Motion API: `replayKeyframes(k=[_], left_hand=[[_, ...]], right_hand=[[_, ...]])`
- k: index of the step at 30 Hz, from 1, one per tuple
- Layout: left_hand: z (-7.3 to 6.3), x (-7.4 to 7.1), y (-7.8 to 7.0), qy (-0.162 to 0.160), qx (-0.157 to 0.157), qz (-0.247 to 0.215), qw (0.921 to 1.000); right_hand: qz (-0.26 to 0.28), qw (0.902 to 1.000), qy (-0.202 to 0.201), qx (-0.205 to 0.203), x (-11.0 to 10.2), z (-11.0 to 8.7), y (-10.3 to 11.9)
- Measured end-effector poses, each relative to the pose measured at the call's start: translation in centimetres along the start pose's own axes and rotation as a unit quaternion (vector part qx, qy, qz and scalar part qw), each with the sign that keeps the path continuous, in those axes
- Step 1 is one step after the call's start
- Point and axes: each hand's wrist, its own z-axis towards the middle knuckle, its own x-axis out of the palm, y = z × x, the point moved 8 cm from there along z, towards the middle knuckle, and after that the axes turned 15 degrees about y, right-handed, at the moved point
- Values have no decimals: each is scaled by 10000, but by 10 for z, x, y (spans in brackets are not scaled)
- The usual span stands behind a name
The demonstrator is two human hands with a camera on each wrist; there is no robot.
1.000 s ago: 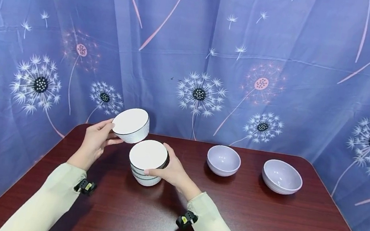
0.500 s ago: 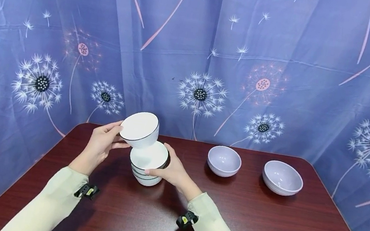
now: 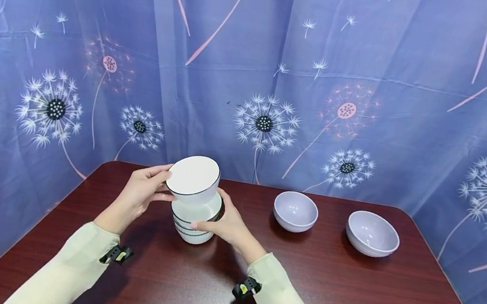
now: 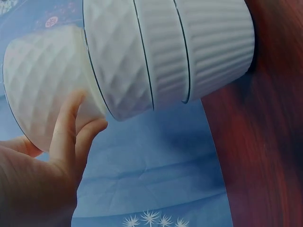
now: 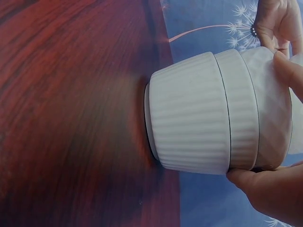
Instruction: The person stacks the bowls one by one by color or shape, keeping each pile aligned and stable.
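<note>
My left hand pinches the left rim of a white bowl with a thin dark rim. That bowl tilts slightly, right over the mouth of a stack of white bowls. In the left wrist view the held bowl shows a diamond-pattern wall, and its foot overlaps the rim of the top stacked bowl, which is also diamond-patterned. Two ribbed bowls make up the lower stack, standing upright on the table. My right hand grips the stack's upper right side, thumb in front and fingers behind.
Two pale lilac bowls stand apart on the right side of the dark red-brown wooden table. A blue curtain with dandelion prints hangs behind the table's back edge.
My left hand has carried its bowl rightward and slightly down, from beside the stack to over its mouth. The right hand and the stack have stayed in place.
</note>
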Motion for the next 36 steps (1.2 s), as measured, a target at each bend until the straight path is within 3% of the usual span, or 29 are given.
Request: replayKeyframes(k=[10,15,23,36], left_hand=[[1,6,4,241,-67,673,9974],[2,7,6,372,48,757,9964],[2,8,7,220,-230,823,9961],[4,7,12,196,-185,1083,9938]], right_hand=[[29,10000,31,-80,0,0,1],[75,9999,64,-90,1,-1,2],[90,9999,75,-121,1,-1,2],[-6,9997,38,-260,1,-1,5]])
